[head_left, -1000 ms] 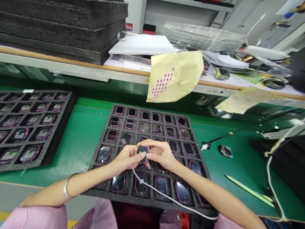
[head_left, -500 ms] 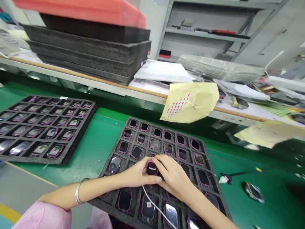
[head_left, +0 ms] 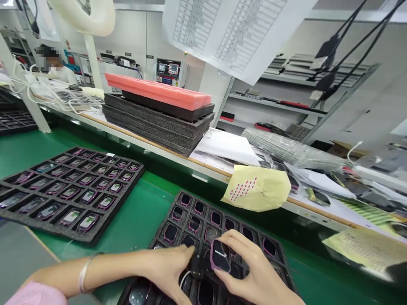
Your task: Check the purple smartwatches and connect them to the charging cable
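A purple-framed watch with white lettering on its lit dark screen is between the thumb and fingers of my right hand, over the foam tray. My left hand is just left of it, thumb and fingers apart around a small black connector on a white cable; whether it grips the connector is unclear. The foam tray below holds rows of dark-screened watches, such as one near its left edge. My hands hide part of the tray.
Another foam tray of watches lies on the green bench at left. Stacked black foam trays under a red one stand on the shelf. Yellow paper hangs from its edge. A person is at the far left.
The view has tilted up, showing more of the room. My hands have moved apart; the watch is now in my right hand alone, and the black connector shows between them.
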Tool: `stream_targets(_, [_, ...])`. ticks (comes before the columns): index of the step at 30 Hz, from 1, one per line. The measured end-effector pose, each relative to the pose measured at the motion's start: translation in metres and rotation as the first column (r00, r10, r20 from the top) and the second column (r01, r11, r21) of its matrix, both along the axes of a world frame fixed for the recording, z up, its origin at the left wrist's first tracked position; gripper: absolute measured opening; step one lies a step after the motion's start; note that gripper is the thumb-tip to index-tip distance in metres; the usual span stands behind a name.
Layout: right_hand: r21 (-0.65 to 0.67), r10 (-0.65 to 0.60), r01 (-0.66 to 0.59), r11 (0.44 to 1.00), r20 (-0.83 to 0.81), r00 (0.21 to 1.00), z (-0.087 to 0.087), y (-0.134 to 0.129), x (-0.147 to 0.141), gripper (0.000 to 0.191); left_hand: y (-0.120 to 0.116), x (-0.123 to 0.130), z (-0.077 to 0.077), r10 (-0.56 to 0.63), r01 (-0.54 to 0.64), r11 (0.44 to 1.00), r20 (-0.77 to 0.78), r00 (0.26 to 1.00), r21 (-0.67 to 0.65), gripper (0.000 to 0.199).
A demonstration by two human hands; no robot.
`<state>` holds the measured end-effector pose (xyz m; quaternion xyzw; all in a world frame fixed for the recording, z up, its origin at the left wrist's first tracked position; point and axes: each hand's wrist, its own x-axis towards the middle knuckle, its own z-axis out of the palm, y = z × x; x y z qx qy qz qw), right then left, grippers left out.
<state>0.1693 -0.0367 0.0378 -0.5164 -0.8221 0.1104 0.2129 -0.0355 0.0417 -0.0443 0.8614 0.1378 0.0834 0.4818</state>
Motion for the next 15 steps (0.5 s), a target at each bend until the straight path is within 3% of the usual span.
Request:
stream_targets(1, [-0.020,0.004,-0.004,1.000,-0.006,1.000,0.009,0.003,0.003,0.019,0.010,-0.011,0.021,0.095,-0.100,0.982,0.038,0.995,0.159,0.088])
stream_targets(3, [0.002,0.013,-0.013,1.000,0.000,1.000,0.026,0.012,0.009,0.027,0.040,-0.032,0.076,0.255,-0.293,0.862,0.147,0.956,0.414,0.072])
stream_targets(4, [0.034,0.020,-0.020,0.999,0.005,1.000,0.035,0.018,0.011,0.030,0.060,-0.041,0.107,0.334,-0.411,0.748,0.239,0.912,0.522,0.059])
stream_targets(5, [0.071,0.023,-0.023,0.997,0.007,1.000,0.044,0.026,0.012,0.034,0.083,-0.049,0.138,0.380,-0.526,0.583,0.365,0.850,0.619,0.050])
stream_targets(7, [0.152,0.027,-0.028,0.988,0.010,1.000,0.066,0.044,0.011,0.037,0.134,-0.060,0.193,0.441,-0.647,0.227,0.516,0.734,0.728,0.054])
stream_targets(8, [0.187,0.024,-0.025,0.982,0.008,1.000,0.079,0.055,0.009,0.037,0.160,-0.064,0.215,0.463,-0.644,0.102,0.537,0.705,0.758,0.062])
stream_targets(9, [0.221,0.028,-0.029,0.975,0.008,1.000,0.092,0.068,0.005,0.036,0.185,-0.066,0.232,0.486,-0.614,0.018,0.530,0.695,0.789,0.068])
stream_targets(10, [0.245,0.023,-0.022,0.969,0.000,1.000,0.106,0.082,0.001,0.033,0.207,-0.068,0.245,0.524,-0.563,-0.029,0.492,0.695,0.826,0.071])
stream_targets(11, [0.276,0.029,-0.021,0.961,-0.023,0.999,0.120,0.096,-0.004,0.029,0.226,-0.069,0.254,0.570,-0.503,-0.038,0.432,0.699,0.864,0.069])
stream_targets(13, [0.298,-0.006,0.032,0.954,-0.087,0.996,0.147,0.128,-0.011,0.025,0.255,-0.071,0.265,0.618,-0.411,0.005,0.320,0.718,0.912,0.054])
stream_targets(15, [0.300,-0.050,0.094,0.949,-0.152,0.987,0.170,0.164,-0.015,0.032,0.273,-0.074,0.273,0.605,-0.461,0.022,0.355,0.712,0.887,0.042])
